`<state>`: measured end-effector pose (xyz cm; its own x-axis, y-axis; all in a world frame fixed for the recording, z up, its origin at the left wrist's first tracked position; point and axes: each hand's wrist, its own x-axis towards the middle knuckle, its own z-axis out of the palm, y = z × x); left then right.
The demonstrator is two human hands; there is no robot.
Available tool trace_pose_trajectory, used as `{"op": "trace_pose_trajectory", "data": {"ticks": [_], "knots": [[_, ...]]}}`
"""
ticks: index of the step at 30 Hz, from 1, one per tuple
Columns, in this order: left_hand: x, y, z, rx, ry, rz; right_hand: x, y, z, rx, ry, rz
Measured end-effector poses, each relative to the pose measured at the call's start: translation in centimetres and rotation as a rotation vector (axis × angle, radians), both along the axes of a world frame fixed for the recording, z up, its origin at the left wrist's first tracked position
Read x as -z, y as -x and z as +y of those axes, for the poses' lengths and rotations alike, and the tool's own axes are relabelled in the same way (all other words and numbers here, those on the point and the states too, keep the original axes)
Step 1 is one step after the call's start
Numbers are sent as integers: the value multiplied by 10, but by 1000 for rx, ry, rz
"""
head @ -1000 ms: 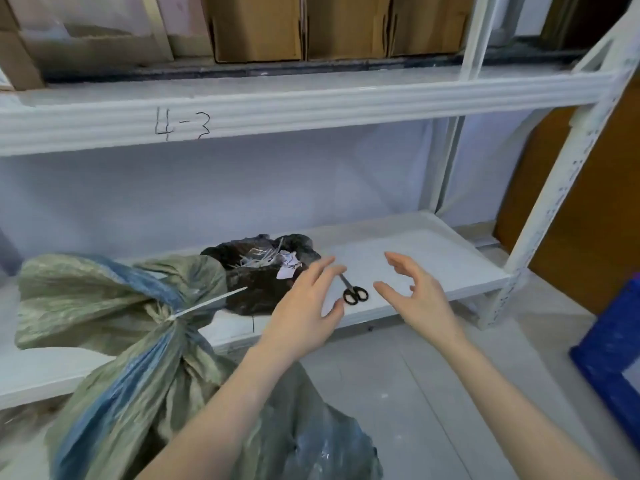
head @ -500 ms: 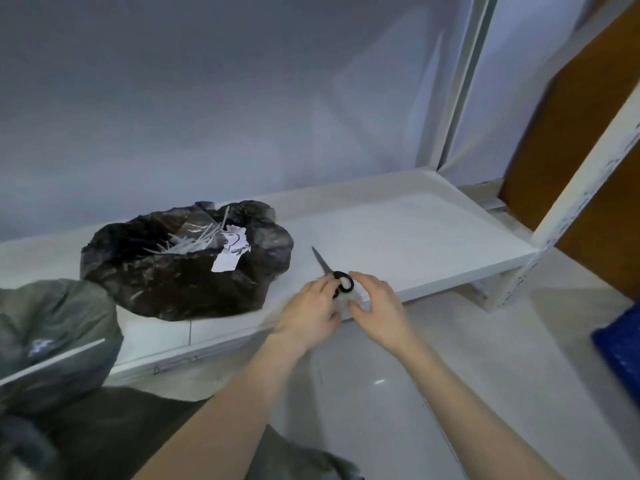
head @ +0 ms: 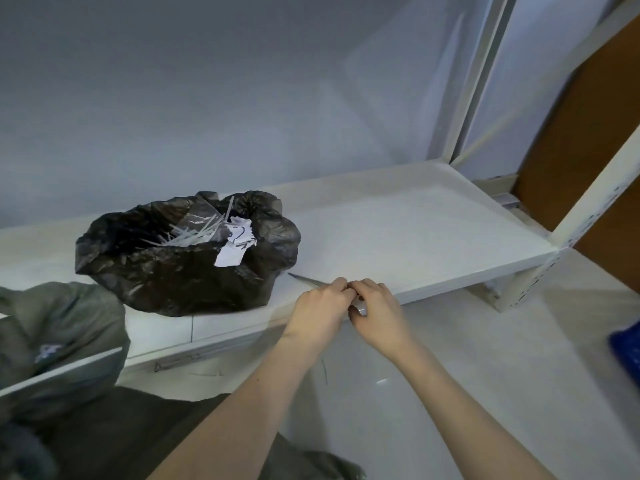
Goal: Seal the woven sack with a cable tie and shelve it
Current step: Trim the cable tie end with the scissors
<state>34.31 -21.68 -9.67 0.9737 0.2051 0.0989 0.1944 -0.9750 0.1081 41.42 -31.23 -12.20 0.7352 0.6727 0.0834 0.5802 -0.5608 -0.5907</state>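
Observation:
The grey-green woven sack (head: pixel 59 337) fills the lower left, its neck cinched by a white cable tie (head: pixel 62 370) whose long tail sticks out to the right. A pair of scissors (head: pixel 306 279) lies at the front edge of the white lower shelf (head: pixel 415 237); only the blade tips show. My left hand (head: pixel 320 306) and my right hand (head: pixel 375 306) are both closed over the scissors' handles, fingers touching. The handles are hidden under my fingers.
A black plastic bag (head: pixel 187 268) holding loose white cable ties and paper tags sits on the shelf, left of the scissors. White shelf uprights (head: pixel 595 199) stand at right. A blue crate (head: pixel 627 351) is at the far right on the pale floor.
My head has tilted down and closer to the shelf. Both hands went from spread in the air to the scissors and have now closed over the handles.

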Motion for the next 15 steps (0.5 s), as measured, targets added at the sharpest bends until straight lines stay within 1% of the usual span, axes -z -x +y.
{"op": "trace_pose_trajectory", "data": {"ticks": [3,6,12,15], "knots": [[-33,8,-3,-12,-25,-47,-30,7,-7,14,-102,2],[-76,24,-12,9,7,-120,-73,20,-16,28,-189,26],[-151,66,-35,40,12,-250,-166,55,-41,138,-314,186],[-178,97,-46,104,22,-348,-205,77,-54,135,-344,246]]}}
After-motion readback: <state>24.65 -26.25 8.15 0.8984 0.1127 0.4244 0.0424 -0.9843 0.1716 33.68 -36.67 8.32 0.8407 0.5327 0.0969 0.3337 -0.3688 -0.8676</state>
